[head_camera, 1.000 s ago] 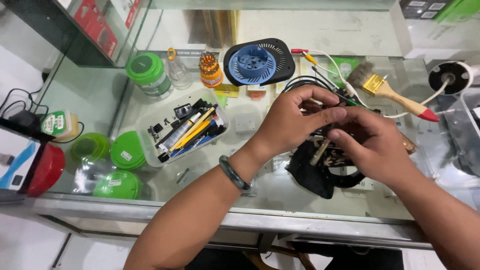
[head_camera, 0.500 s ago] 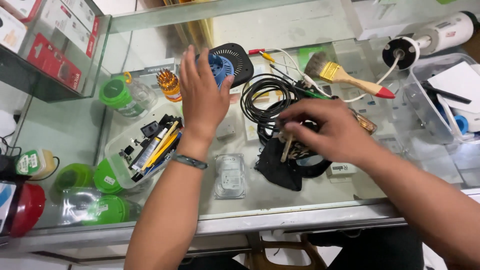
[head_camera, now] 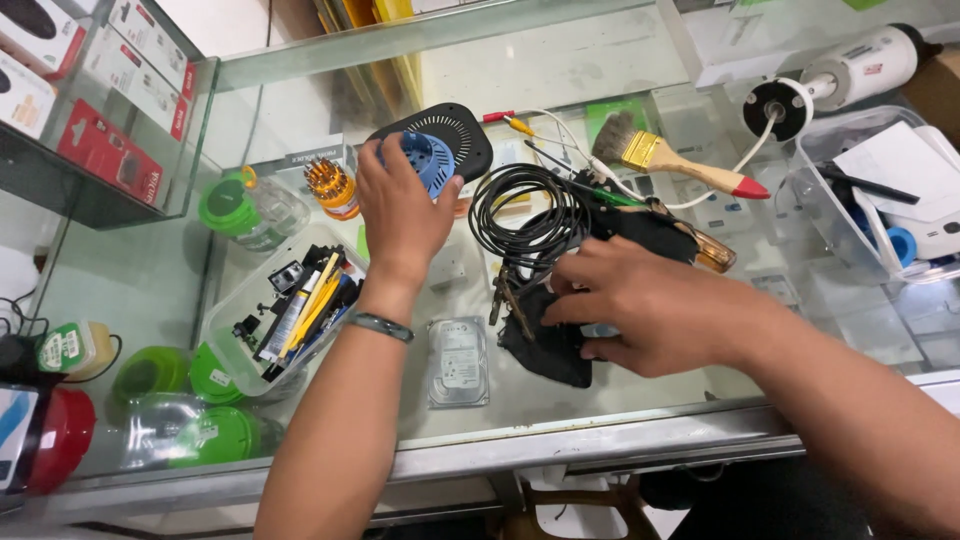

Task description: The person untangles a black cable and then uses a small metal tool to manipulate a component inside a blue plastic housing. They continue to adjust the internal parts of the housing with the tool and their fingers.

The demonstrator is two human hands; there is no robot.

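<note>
Right hand [head_camera: 640, 310]: pressing down, fingers curled, on the black pouch [head_camera: 545, 350] near the counter [head_camera: 520, 400] edge.
Hard drive [head_camera: 458, 362]: lying flat just left of the pouch.
Left hand [head_camera: 400, 205]: spreading over the blue fan [head_camera: 432, 150], fingers closing on it.
Risk: the coiled cable [head_camera: 530, 210] is lying beside the fan; lifting could be snagging it, dragging the brush [head_camera: 680, 165].
Change: the left hand is now settling lower onto the fan.
</note>
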